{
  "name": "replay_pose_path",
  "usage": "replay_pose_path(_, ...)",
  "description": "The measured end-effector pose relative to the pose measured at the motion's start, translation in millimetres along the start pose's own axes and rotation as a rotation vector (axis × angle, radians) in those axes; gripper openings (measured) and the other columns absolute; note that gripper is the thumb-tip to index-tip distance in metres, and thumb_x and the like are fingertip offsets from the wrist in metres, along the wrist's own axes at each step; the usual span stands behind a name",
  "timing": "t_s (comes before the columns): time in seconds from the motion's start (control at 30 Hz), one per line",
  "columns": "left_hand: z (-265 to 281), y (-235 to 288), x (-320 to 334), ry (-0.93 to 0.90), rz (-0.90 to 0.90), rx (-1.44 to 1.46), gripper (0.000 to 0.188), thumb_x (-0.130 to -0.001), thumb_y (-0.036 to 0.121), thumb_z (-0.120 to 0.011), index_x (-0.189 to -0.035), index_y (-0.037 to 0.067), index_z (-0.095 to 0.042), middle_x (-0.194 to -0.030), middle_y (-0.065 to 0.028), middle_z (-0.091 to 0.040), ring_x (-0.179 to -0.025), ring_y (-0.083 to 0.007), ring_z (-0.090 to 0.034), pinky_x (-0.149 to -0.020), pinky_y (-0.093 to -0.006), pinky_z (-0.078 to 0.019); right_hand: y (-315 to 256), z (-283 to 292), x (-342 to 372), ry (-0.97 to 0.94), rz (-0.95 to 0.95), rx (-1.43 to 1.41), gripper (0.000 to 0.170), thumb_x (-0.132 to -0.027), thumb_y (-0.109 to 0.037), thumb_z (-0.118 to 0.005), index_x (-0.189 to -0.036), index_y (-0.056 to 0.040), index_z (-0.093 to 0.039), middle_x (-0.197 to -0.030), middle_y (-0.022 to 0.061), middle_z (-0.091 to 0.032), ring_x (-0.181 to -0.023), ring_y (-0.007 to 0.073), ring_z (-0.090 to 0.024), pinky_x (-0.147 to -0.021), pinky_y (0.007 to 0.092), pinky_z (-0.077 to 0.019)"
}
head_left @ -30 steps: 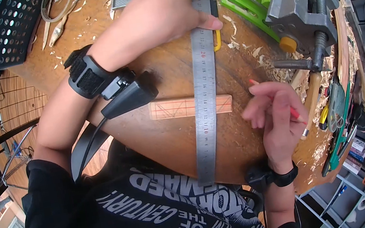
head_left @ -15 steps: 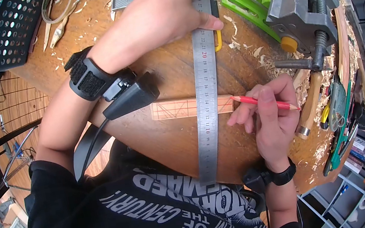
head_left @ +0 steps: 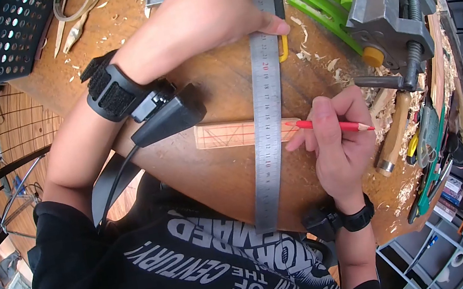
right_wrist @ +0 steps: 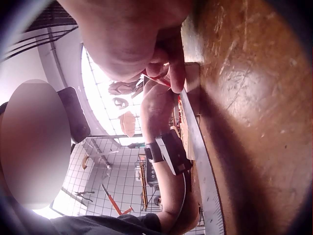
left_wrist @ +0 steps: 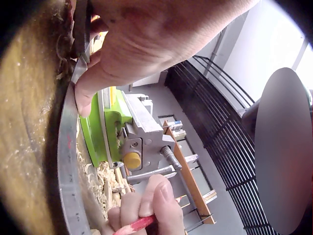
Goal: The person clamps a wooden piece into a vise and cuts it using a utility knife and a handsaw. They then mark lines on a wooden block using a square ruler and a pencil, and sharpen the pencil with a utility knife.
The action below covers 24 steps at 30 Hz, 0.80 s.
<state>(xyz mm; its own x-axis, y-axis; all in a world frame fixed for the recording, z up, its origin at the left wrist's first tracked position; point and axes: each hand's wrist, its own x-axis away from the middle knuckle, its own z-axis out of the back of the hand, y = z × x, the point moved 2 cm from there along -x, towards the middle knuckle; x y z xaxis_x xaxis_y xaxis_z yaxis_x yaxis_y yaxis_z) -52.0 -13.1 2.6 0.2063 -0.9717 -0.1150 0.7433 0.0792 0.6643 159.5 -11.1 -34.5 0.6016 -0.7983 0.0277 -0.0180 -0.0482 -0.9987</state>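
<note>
In the head view a long steel ruler (head_left: 266,102) lies across a small wooden strip (head_left: 224,135) marked with red lines. My left hand (head_left: 215,9) grips the ruler's far end, thumb on its face; the left wrist view shows this thumb against the edge of the ruler (left_wrist: 68,186). My right hand (head_left: 340,154) pinches a red pencil (head_left: 344,125), its left tip at the strip's right part, beside the ruler. Whether the tip touches the wood, I cannot tell. The right wrist view shows my right hand (right_wrist: 132,44) close above the ruler (right_wrist: 205,181).
A grey vise (head_left: 384,15) and a green tool part (head_left: 320,13) stand at the back right, with wood shavings around. A wooden-handled tool (head_left: 396,138) and other hand tools line the right edge. A dark perforated basket (head_left: 12,40) is at the back left.
My right hand has turned and moved left to the strip, bringing the pencil's tip over the wood near the ruler. My left hand keeps its hold on the ruler.
</note>
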Motion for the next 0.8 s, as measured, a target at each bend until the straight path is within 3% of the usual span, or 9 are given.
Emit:
replay_pose_path(0.27, 1.7, -2.2, -5.9, -0.092, 0.105, 0.05, 0.054, -0.073, 0.026, -0.086, -0.113, 0.001, -0.059, -0.108, -0.0203, -0.064, -0.105, -0.0348, -0.062, -0.089, -0.0394, -0.0492, -1.0, 0.7, 2.3, 0.065, 0.096, 0.272, 0.025, -0.093, -0.006, -0.068, -0.073, -0.0026, -0.054, -0.065, 0.0034, -0.065, -0.058, 0.0062, -0.064, -0.052, 0.019, -0.045)
replay_pose_path(0.33, -2.0, 1.4, 0.8, 0.025, 0.018, -0.054, 0.054, -0.074, 0.027, -0.086, -0.113, 0.002, -0.059, -0.108, -0.0197, -0.064, -0.105, -0.0344, -0.062, -0.089, -0.0396, -0.0493, -0.3, -1.2, 3.3, 0.087, 0.098, 0.247, 0.025, -0.093, -0.006, -0.068, -0.072, -0.0027, -0.054, -0.065, 0.0037, -0.065, -0.058, 0.0065, -0.064, -0.053, 0.019, -0.045)
replay_pose_path(0.47, -1.7, -11.0, -7.7, -0.027, 0.078, -0.001, 0.053, -0.074, 0.027, -0.086, -0.113, 0.003, -0.059, -0.108, -0.0194, -0.064, -0.105, -0.0343, -0.062, -0.089, -0.0398, -0.0494, 0.4, -2.4, 2.9, 0.108, 0.074, 0.18, 0.024, -0.093, -0.004, -0.068, -0.073, -0.0028, -0.055, -0.065, 0.0037, -0.065, -0.059, 0.0072, -0.065, -0.053, 0.0189, -0.0453)
replay_pose_path(0.7, -0.7, 0.2, 1.6, 0.022, 0.006, -0.041, 0.053, -0.074, 0.025, -0.086, -0.113, 0.002, -0.058, -0.107, -0.0196, -0.063, -0.104, -0.0345, -0.061, -0.088, -0.0397, -0.0492, -0.6, -4.9, 4.4, 0.102, 0.068, 0.146, 0.022, -0.092, -0.004, -0.068, -0.074, -0.0031, -0.055, -0.064, 0.0025, -0.064, -0.059, 0.0075, -0.065, -0.053, 0.0189, -0.0454)
replay_pose_path(0.8, 0.4, 0.6, 2.0, 0.018, 0.0, -0.027, 0.053, -0.075, 0.023, -0.085, -0.113, 0.002, -0.057, -0.106, -0.0198, -0.063, -0.103, -0.0345, -0.061, -0.088, -0.0396, -0.0492, -1.8, -5.2, 7.8, 0.156, 0.094, 0.287, 0.023, -0.09, -0.004, -0.072, -0.074, -0.0037, -0.055, -0.061, -0.0002, -0.061, -0.058, 0.0071, -0.064, -0.052, 0.0191, -0.0451)
